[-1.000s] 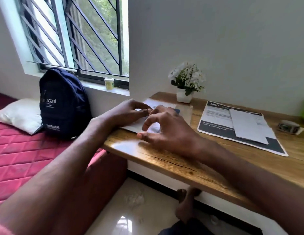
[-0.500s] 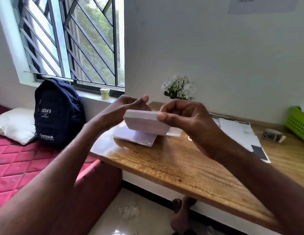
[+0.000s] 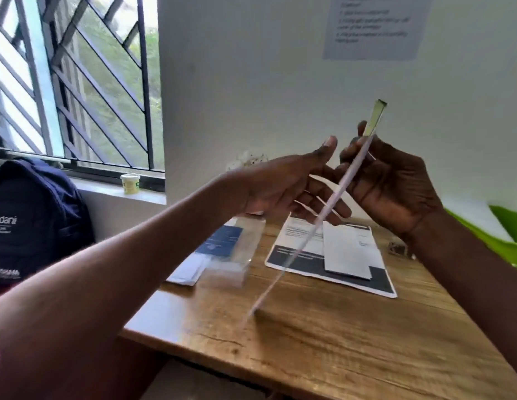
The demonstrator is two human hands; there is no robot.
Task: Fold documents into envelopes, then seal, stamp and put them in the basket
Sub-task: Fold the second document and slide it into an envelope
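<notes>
Currently a thin white folded paper envelope (image 3: pixel 318 223), seen edge-on, is held mid-frame above the wooden desk (image 3: pixel 323 336), pinched by the right hand (image 3: pixel 393 183); the left hand (image 3: pixel 283 183) is spread open beside it, touching is unclear. Light and floppy handling is expected, so support along the long edges is advised.

The near half of the counter (image 3: pixel 323 347) lies bare, open to a hand from the front edge. Further back, a printed sheet (image 3: pixel 297 264) with a white envelope (image 3: pixel 348 252) on it fills the middle, and a blurred stack of papers (image 3: pixel 219 255) fills the left. A green basket (image 3: pixel 508 235) blocks the right side. Both hands (image 3: pixel 283 186) (image 3: pixel 393 183) hover above with an edge-on envelope (image 3: pixel 323 217) between them.
</notes>
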